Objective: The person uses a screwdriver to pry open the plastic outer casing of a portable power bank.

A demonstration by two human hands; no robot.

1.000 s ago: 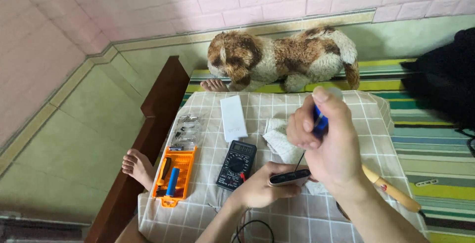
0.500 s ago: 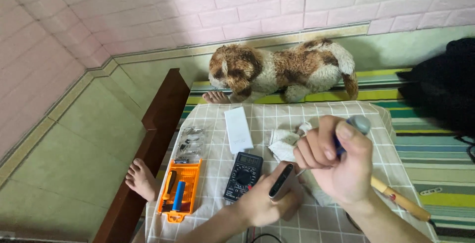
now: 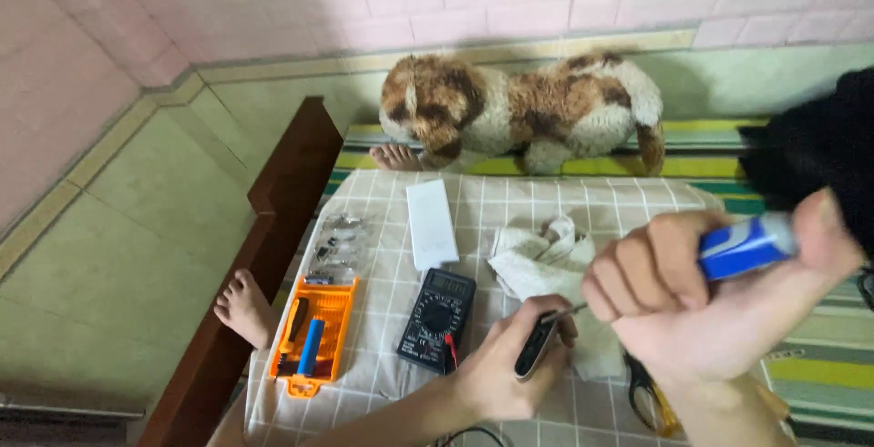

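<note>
My left hand (image 3: pixel 506 365) grips a slim dark phone (image 3: pixel 535 352) on its edge, tilted up above the checked cloth (image 3: pixel 473 210). My right hand (image 3: pixel 719 301) is closed around a blue-handled screwdriver (image 3: pixel 745 247); its thin metal tip (image 3: pixel 564 312) touches the top end of the phone. A crumpled white cloth (image 3: pixel 546 269) lies just behind both hands. A black multimeter (image 3: pixel 437 320) sits left of my left hand.
An orange tool tray (image 3: pixel 314 336) holds screwdriver bits, with small metal parts (image 3: pixel 335 247) beyond it and a white flat box (image 3: pixel 431 224). A brown-and-white dog (image 3: pixel 519 110) lies at the far edge. Scissors (image 3: pixel 648 401) rest under my right wrist. A bare foot (image 3: pixel 244 306) is at the left.
My right hand with the screwdriver has swung right and closer to the camera. The phone stays in my left hand, the tip still at its upper end.
</note>
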